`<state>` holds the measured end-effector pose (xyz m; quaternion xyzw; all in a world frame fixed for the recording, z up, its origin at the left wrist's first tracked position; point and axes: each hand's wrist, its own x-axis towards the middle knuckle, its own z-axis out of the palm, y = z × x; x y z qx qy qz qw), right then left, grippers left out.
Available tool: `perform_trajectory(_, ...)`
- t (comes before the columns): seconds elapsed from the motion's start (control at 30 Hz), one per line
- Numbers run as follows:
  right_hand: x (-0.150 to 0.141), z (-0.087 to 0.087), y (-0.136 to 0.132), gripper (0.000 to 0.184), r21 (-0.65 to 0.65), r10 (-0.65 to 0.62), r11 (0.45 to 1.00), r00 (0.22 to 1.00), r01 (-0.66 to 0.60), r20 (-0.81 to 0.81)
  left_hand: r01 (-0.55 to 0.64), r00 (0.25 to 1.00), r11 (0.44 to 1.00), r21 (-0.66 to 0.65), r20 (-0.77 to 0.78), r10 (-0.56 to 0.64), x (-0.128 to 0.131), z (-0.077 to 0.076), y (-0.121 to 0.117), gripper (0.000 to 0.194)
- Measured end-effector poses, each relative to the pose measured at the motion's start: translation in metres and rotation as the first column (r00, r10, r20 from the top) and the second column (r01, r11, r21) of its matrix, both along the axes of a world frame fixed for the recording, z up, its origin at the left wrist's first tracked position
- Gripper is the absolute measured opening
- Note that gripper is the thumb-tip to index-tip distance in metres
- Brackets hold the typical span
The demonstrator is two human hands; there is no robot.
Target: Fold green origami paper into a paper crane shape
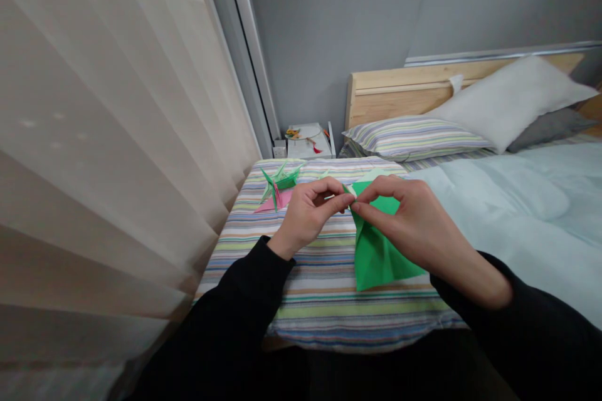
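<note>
A sheet of green paper (380, 260) with creases hangs from my two hands above the striped bedding. The fingertips of my left hand (316, 210) pinch its upper left corner, where a small pale patch shows. Right beside them, the thumb and forefinger of my right hand (414, 216) pinch the same corner, and this hand hides part of the sheet. To the left of my left hand lie folded paper pieces: a green origami figure (288, 182) with pointed ends and a pink folded paper (275, 202).
The striped bedspread (320, 301) lies under my hands. On the right spreads a pale blue quilt (527, 200), with a striped pillow (418, 136) and a white pillow (512, 97) against the wooden headboard (395, 100). A white bedside table (305, 141) holds small items. Pleated curtains (122, 138) hang on the left.
</note>
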<state>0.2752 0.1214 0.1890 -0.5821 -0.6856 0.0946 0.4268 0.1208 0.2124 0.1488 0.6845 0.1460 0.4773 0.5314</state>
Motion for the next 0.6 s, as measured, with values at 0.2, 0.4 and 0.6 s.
perform_trajectory(0.2,-0.0001,0.002,0.0002,0.015,0.052,-0.012,0.999,0.993,0.006,0.115,0.016,1.0,1.0,0.026,0.018,-0.016,-0.0002,-0.0008,0.0003,0.024)
perform_trajectory(0.4,0.001,0.0035,0.0001,0.016,-0.011,0.01,1.0,0.998,-0.009,0.062,-0.021,0.997,0.999,-0.024,0.072,0.023,0.0,-0.0079,0.005,0.022)
perform_trajectory(0.6,0.0019,0.0016,-0.0023,0.017,0.025,-0.006,1.0,0.998,0.004,0.07,0.035,0.999,0.999,-0.019,0.026,-0.035,0.001,-0.0045,0.0032,0.024)
